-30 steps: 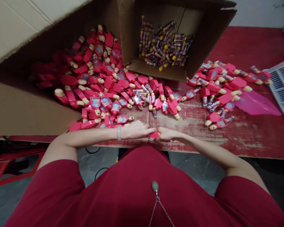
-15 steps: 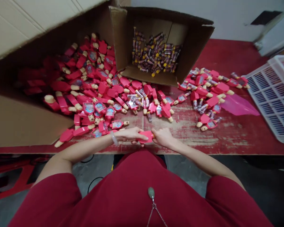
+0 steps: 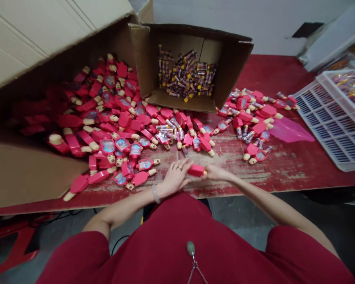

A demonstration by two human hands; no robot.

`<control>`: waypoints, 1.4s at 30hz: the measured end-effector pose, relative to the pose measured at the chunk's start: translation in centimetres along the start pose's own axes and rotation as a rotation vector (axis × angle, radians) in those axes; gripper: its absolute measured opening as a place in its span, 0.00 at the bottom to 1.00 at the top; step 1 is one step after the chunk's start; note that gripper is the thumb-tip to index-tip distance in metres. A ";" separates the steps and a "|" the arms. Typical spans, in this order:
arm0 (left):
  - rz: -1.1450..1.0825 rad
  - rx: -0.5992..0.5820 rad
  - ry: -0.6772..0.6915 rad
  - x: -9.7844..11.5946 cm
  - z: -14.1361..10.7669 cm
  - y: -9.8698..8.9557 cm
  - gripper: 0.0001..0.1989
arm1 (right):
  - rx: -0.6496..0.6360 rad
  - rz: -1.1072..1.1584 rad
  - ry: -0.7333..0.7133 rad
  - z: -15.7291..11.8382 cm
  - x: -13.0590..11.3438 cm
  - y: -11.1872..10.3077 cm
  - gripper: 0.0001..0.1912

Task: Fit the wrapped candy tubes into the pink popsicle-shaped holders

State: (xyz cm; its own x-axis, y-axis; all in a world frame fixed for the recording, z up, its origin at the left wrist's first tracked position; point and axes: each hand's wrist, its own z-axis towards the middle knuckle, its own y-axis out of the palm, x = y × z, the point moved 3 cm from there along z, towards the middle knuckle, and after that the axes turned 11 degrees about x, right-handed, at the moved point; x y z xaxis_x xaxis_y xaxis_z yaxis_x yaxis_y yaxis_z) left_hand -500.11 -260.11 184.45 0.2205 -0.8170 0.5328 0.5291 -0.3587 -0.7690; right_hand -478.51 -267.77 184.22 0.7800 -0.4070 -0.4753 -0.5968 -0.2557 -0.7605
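My right hand (image 3: 215, 172) is closed on the yellow end of a red plastic piece (image 3: 196, 170), which points left over the near part of the table. Beside that piece's left end, my left hand (image 3: 176, 177) has its fingers spread, palm down, with nothing seen in it; whether a fingertip touches the piece I cannot tell. Beyond both hands lie a few small clear tubes (image 3: 165, 130) among red pieces with beige ends.
A large carton (image 3: 26, 169) on the left spills a heap of red pieces. An open box (image 3: 183, 104) holds yellow-capped tubes. To the right are another mixed pile (image 3: 251, 118), a pink sheet (image 3: 290, 129) and a white plastic basket (image 3: 337, 157).
My left hand has let go of the red piece and opened to its left. My right hand has moved a little right with the piece. The camera view has shifted.
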 end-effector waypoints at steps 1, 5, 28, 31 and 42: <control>0.006 0.092 -0.049 -0.3 0.0 0.4 0.35 | 0.138 0.023 0.064 0.8 1.8 -2.1 0.15; -0.112 0.062 -0.211 -1.4 -1.0 3.7 0.31 | 0.817 0.089 0.392 3.8 10.1 -13.2 0.15; -0.028 0.084 -0.260 -2.8 -4.2 11.0 0.13 | 1.530 0.052 0.421 10.9 16.3 -9.2 0.32; -0.052 0.057 -0.284 -2.6 -4.1 10.8 0.14 | 1.569 0.033 0.313 8.7 12.2 -7.8 0.30; -0.069 -0.162 -0.008 -1.1 -4.3 10.8 0.14 | 0.662 0.032 -0.013 9.0 -5.0 3.4 0.25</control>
State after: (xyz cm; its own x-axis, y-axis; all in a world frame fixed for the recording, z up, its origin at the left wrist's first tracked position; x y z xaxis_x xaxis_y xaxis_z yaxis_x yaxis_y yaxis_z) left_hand -498.15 -264.98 174.01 0.1946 -0.7847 0.5885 0.4047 -0.4823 -0.7769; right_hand -482.78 -258.75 180.03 0.7685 -0.3938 -0.5044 -0.3813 0.3512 -0.8551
